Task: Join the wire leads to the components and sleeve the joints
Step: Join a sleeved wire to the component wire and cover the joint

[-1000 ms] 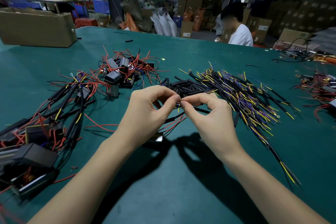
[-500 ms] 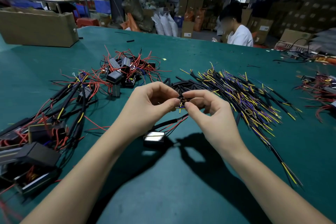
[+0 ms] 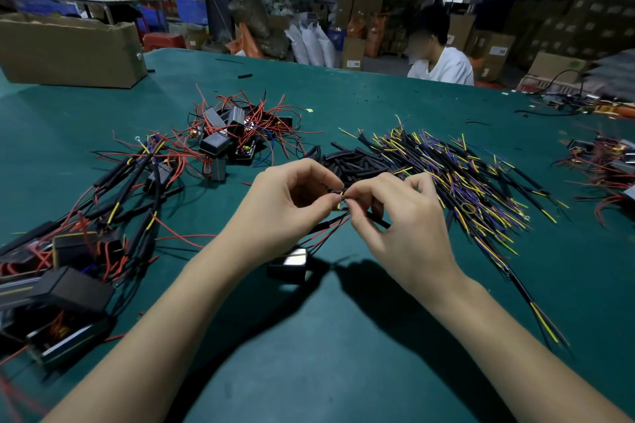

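1. Left hand (image 3: pixel 288 206): thumb and forefinger pinch the bare lead ends at the joint (image 3: pixel 341 197), held above the table (image 3: pixel 343 371). Right hand (image 3: pixel 402 227): fingertips pinch the same joint from the 3 o'clock side; a black sleeved lead (image 3: pixel 378 220) runs out under its fingers toward 4 o'clock.
2. The component (image 3: pixel 288 263), a small black block, lies at 6 o'clock of the joint, tethered by red and black wires (image 3: pixel 323 233).
3. Risk: the strands slip apart. Probable cause: an uneven twist, or a pinch relaxed too soon.
4. Risk: the component's weight drags on the wires and opens the joint. Probable cause: lifting the hands further from the table.
5. Risk: a sleeve leaves metal exposed. Probable cause: stray strands projecting sideways. Whether any project cannot be told; the fingers hide the joint.
6. Risk: snagging. The sleeve pile (image 3: pixel 354 161) at 12 o'clock and the lead bundle (image 3: pixel 464 182) at 2 o'clock lie near the right hand.
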